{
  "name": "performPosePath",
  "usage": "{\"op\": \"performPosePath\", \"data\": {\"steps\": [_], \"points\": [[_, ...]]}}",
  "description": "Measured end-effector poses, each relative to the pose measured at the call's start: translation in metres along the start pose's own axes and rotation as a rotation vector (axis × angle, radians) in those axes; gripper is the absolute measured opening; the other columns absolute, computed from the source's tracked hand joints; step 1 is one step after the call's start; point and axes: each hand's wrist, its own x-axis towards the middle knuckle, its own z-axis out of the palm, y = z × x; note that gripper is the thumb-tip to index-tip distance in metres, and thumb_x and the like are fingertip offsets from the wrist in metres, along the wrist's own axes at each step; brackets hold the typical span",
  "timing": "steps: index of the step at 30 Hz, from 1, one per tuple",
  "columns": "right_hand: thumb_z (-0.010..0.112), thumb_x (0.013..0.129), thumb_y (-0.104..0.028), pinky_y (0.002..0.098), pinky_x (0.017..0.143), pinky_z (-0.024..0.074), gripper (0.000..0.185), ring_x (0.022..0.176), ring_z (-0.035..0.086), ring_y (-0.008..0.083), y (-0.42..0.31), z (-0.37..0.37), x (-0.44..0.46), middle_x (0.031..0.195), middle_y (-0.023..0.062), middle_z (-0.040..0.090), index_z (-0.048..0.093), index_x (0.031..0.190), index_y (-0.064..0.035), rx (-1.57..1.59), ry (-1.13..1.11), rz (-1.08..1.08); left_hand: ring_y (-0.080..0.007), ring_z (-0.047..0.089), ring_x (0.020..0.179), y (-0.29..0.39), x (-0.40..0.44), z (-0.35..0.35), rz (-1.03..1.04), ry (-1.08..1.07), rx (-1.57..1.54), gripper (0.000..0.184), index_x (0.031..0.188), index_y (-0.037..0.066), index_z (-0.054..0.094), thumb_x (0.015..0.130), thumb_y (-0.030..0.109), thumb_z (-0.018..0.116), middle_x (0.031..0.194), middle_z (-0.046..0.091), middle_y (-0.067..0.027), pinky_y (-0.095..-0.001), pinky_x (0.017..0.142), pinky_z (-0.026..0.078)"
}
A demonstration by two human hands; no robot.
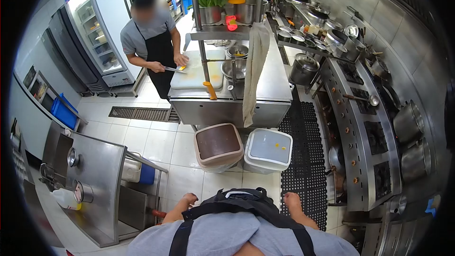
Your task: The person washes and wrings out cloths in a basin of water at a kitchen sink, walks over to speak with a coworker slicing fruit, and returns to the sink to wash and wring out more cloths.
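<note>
My left hand (190, 199) hangs at my side, low in the view, its fingers curled in and nothing seen in it. On the other side my right hand (292, 201) is held low too, curled closed and empty as far as it shows, above the black rubber mat (303, 161). Neither hand touches anything. Ahead of me stand two bins, one with a brown lid (218, 141) and one with a grey lid (270, 145) that has small yellow bits on it.
Across the steel counter (270, 90), a co-worker (151, 38) cuts something yellow with a knife (174, 69) on a white cutting board (192, 83). A stove (353, 128) with pots runs along the right. To the left is a steel table (102, 170) with a bottle and metal containers.
</note>
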Motion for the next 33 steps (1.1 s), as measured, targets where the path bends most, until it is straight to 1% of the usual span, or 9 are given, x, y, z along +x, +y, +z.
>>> {"op": "performPosePath", "data": {"steps": [1, 3, 7, 11, 14, 16, 24, 25, 33], "points": [[0.057, 0.071, -0.016, 0.0396, 0.085, 0.0457, 0.021, 0.09, 0.06, 0.0314, 0.003, 0.005, 0.002, 0.091, 0.0162, 0.064, 0.068, 0.088, -0.01, 0.008, -0.005, -0.015, -0.0216, 0.062, 0.085, -0.006, 0.015, 0.0, 0.004, -0.002, 0.0, 0.047, 0.113, 0.015, 0.058, 0.07, -0.004, 0.058, 0.116, 0.055, -0.0049, -0.0314, 0.059, 0.059], [0.057, 0.071, -0.016, 0.0396, 0.085, 0.0461, 0.021, 0.09, 0.06, 0.0317, 0.008, 0.009, 0.003, 0.091, 0.0166, 0.064, 0.068, 0.087, -0.0096, 0.012, -0.01, -0.031, -0.0219, 0.062, 0.087, -0.022, 0.044, -0.001, 0.416, 0.054, 0.572, 0.045, 0.112, 0.014, 0.058, 0.071, -0.002, 0.058, 0.116, 0.055, -0.0053, -0.031, 0.06, 0.058], [0.057, 0.07, -0.015, 0.0399, 0.082, 0.0477, 0.022, 0.087, 0.061, 0.0329, 0.009, 0.011, 0.002, 0.089, 0.0166, 0.064, 0.068, 0.088, -0.0101, 0.015, 0.007, -0.054, -0.0226, 0.061, 0.091, -0.012, 0.047, -0.004, 0.23, 0.033, 0.345, 0.048, 0.111, 0.016, 0.059, 0.067, -0.003, 0.059, 0.114, 0.056, -0.0052, -0.0296, 0.061, 0.058], [0.057, 0.07, -0.015, 0.0398, 0.082, 0.0475, 0.022, 0.087, 0.061, 0.0324, 0.012, 0.016, 0.006, 0.088, 0.0168, 0.064, 0.068, 0.088, -0.0093, 0.038, 0.009, -0.036, -0.0218, 0.062, 0.09, -0.016, 0.051, -0.003, 0.379, 0.065, 0.471, 0.047, 0.111, 0.016, 0.059, 0.068, -0.003, 0.059, 0.113, 0.057, -0.0056, -0.0293, 0.061, 0.058], [0.057, 0.07, -0.015, 0.0397, 0.082, 0.0476, 0.022, 0.087, 0.062, 0.0321, 0.013, 0.016, 0.007, 0.089, 0.0168, 0.064, 0.068, 0.088, -0.0092, 0.051, 0.026, -0.053, -0.021, 0.062, 0.089, -0.009, 0.035, -0.002, 0.156, 0.05, 0.186, 0.048, 0.112, 0.017, 0.059, 0.068, -0.003, 0.059, 0.112, 0.057, -0.0057, -0.0293, 0.06, 0.058], [0.057, 0.07, -0.015, 0.0396, 0.082, 0.0476, 0.022, 0.087, 0.062, 0.0318, 0.013, 0.013, 0.006, 0.089, 0.0167, 0.064, 0.068, 0.088, -0.0093, 0.048, 0.026, -0.066, -0.0207, 0.062, 0.088, -0.022, 0.046, 0.002, 0.424, 0.088, 0.587, 0.049, 0.112, 0.017, 0.059, 0.067, -0.003, 0.059, 0.111, 0.057, -0.0057, -0.0298, 0.06, 0.058], [0.058, 0.073, -0.016, 0.0364, 0.079, 0.0486, 0.018, 0.083, 0.063, 0.0304, -0.008, -0.012, -0.006, 0.084, 0.0152, 0.065, 0.068, 0.087, -0.0087, 0.034, 0.006, -0.015, -0.0233, 0.063, 0.084, -0.045, 0.086, 0.009, 0.512, 0.036, 0.72, 0.046, 0.112, 0.016, 0.06, 0.07, -0.004, 0.058, 0.107, 0.059, -0.0079, -0.0317, 0.061, 0.058], [0.058, 0.073, -0.016, 0.0364, 0.079, 0.0486, 0.018, 0.083, 0.063, 0.0304, -0.006, -0.011, -0.007, 0.084, 0.0152, 0.065, 0.068, 0.087, -0.0087, 0.017, -0.017, -0.022, -0.0242, 0.063, 0.082, -0.036, 0.057, 0.011, 0.295, 0.047, 0.372, 0.041, 0.111, 0.014, 0.06, 0.072, -0.001, 0.057, 0.102, 0.06, -0.0094, -0.0334, 0.061, 0.058], [0.054, 0.077, -0.018, 0.0406, 0.076, 0.0477, 0.02, 0.082, 0.061, 0.0332, 0.005, 0.0, -0.003, 0.083, 0.0167, 0.064, 0.067, 0.084, -0.0059, 0.051, 0.016, -0.123, -0.0259, 0.064, 0.07, -0.033, 0.043, 0.013, 0.195, 0.111, 0.078, 0.025, 0.094, 0.006, 0.064, 0.074, 0.003, 0.05, 0.095, 0.062, -0.0121, -0.0344, 0.055, 0.057]]}}
